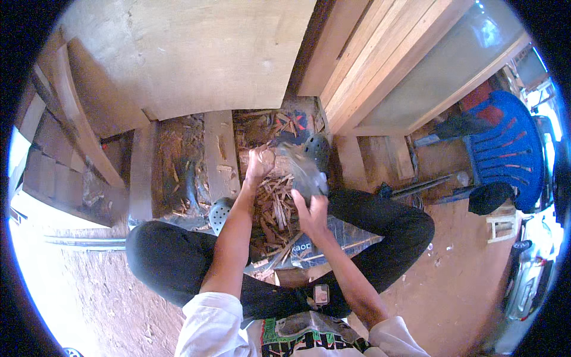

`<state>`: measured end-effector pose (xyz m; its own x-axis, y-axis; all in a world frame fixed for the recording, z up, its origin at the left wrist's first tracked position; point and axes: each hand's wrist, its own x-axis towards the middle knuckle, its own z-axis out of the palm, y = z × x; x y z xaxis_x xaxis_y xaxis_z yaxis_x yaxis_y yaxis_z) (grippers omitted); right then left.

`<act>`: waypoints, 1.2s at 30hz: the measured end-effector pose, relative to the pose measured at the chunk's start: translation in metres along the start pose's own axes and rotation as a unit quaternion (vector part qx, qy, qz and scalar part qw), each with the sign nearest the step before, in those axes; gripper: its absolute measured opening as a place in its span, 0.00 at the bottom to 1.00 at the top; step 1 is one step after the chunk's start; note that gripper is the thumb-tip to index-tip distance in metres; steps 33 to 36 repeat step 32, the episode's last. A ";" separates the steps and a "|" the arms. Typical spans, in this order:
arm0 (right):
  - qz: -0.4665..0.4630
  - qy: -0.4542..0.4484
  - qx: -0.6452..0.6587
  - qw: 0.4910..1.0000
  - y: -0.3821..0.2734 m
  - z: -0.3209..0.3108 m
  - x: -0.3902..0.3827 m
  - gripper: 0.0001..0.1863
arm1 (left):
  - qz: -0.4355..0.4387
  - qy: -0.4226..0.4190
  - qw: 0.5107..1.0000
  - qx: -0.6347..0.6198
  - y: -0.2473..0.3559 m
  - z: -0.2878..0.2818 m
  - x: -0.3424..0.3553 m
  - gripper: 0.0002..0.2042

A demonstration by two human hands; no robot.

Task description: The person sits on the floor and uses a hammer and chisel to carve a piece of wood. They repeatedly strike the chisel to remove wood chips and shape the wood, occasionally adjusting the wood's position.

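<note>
Between my knees, my left hand [262, 162] is closed in a fist. What it grips is too small and blurred to name. Just right of it and nearer, my right hand [311, 209] is wrapped round the near end of a broad grey blade-like tool [302, 169]. Motion smears this tool, so its exact kind is unclear; it slants up and left toward my left hand. Beneath both hands lies a heap of split wood chips and splinters [278, 202]. A pale wood block [245, 156] shows beside my left fist.
Dark clogs with holes [219, 215] are on my feet. A large plywood sheet [196, 53] and stacked planks [380, 53] stand ahead. Wooden beams [219, 149] lie on the ground. Printed blue cardboard [339, 238] is near my right leg; a blue plastic chair [505, 152] stands right.
</note>
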<state>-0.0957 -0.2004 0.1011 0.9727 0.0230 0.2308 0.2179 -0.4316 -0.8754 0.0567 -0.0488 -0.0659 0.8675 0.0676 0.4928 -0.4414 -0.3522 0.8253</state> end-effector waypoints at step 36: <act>0.163 -0.085 -0.177 0.967 0.028 0.034 0.018 0.27 | -0.014 -0.075 0.997 -0.001 0.015 -0.013 0.018 0.07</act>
